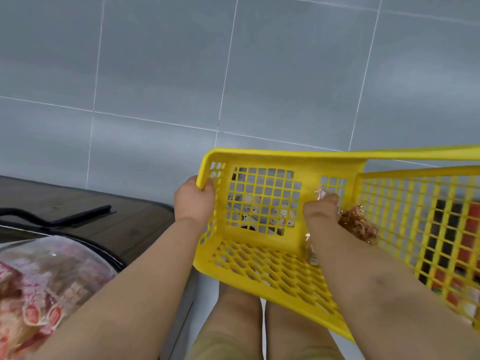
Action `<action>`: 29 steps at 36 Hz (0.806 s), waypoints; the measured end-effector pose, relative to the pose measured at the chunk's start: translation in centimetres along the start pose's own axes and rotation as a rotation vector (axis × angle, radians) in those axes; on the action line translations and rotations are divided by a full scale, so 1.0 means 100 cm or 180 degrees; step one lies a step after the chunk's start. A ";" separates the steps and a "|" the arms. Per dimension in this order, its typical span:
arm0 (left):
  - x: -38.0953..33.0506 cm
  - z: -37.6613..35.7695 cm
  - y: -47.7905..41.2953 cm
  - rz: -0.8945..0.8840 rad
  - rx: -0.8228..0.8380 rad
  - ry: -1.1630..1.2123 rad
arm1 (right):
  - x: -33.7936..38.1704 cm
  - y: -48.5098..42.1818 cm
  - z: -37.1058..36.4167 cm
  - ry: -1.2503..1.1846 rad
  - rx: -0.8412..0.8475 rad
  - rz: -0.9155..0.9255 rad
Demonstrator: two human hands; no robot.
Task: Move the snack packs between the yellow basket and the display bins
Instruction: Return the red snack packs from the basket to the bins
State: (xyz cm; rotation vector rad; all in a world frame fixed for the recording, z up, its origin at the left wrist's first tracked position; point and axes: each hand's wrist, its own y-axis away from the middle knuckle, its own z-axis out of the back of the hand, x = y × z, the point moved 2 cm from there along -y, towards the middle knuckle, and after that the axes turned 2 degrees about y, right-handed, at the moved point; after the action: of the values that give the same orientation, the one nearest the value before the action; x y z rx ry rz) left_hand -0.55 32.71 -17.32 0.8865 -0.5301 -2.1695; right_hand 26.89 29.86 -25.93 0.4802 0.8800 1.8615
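Dark countertop (117, 227) with a black bar (88, 213) on it

1. Most likely a small shop: a yellow basket (285, 155) of the mesh carrying kind fills 3 to 5 o'clock.
2. Glossy wrapped snack packs (39, 281) lie heaped at 8 o'clock.
3. A grey tiled floor (155, 74) spreads toward 12 o'clock.

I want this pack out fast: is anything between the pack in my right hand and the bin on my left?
Yes. A wall of the yellow basket stands between the snack pack, pinched by your right hand, and the display bin; your left hand grips that wall's corner.
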 end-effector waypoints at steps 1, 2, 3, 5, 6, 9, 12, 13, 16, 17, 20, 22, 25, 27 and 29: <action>-0.001 0.001 0.001 0.0009 -0.0014 -0.0010 | -0.003 0.002 0.003 -0.0196 -0.0001 0.0108; -0.002 0.002 0.002 0.0019 -0.0018 -0.0021 | -0.006 0.005 0.007 -0.0443 -0.0040 0.0228; -0.004 0.003 0.003 0.0031 -0.0012 -0.0025 | -0.008 0.010 0.013 -0.0709 -0.0110 0.0294; -0.006 0.004 0.004 0.0060 0.0020 -0.0051 | -0.010 0.019 0.025 -0.1163 -0.0211 0.0345; -0.007 0.004 0.004 0.0065 0.0048 -0.0093 | -0.011 0.025 0.030 -0.1343 -0.0177 0.0393; -0.012 0.007 0.009 0.0044 -0.0003 -0.0154 | -0.015 0.049 0.045 -0.2124 0.0303 0.0382; -0.025 0.011 0.028 -0.0935 -0.0810 -0.0168 | -0.019 0.077 0.054 -0.2848 0.1144 0.0241; -0.031 0.008 0.038 -0.1293 -0.0960 -0.0137 | -0.021 0.084 0.057 -0.2911 0.1318 0.0225; -0.044 -0.017 0.068 -0.1272 -0.0039 0.0570 | -0.025 0.098 0.064 -0.2825 0.1687 0.0278; -0.047 -0.027 0.076 -0.0883 0.0534 0.0885 | -0.027 0.101 0.066 -0.2764 0.1786 0.0350; -0.044 -0.055 0.089 0.0258 0.1678 0.1040 | -0.028 0.106 0.067 -0.2668 0.2033 0.0652; -0.039 -0.065 0.093 0.0506 0.2034 0.0966 | -0.030 0.103 0.067 -0.2550 0.2057 0.0716; -0.037 -0.075 0.095 0.0561 0.2122 0.1125 | -0.032 0.092 0.068 -0.2077 0.1992 0.0895; -0.037 -0.078 0.095 0.0697 0.1960 0.1193 | -0.036 0.075 0.073 -0.1739 0.1495 0.1153; -0.036 -0.079 0.094 0.0851 0.1851 0.1324 | -0.042 0.052 0.083 -0.1125 0.0271 0.1544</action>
State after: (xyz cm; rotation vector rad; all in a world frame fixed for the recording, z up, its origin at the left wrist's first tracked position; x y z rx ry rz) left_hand 11.36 28.50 -15.52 1.4389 -1.0209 -1.5411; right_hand 31.07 27.79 -16.31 1.1175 0.6385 2.0808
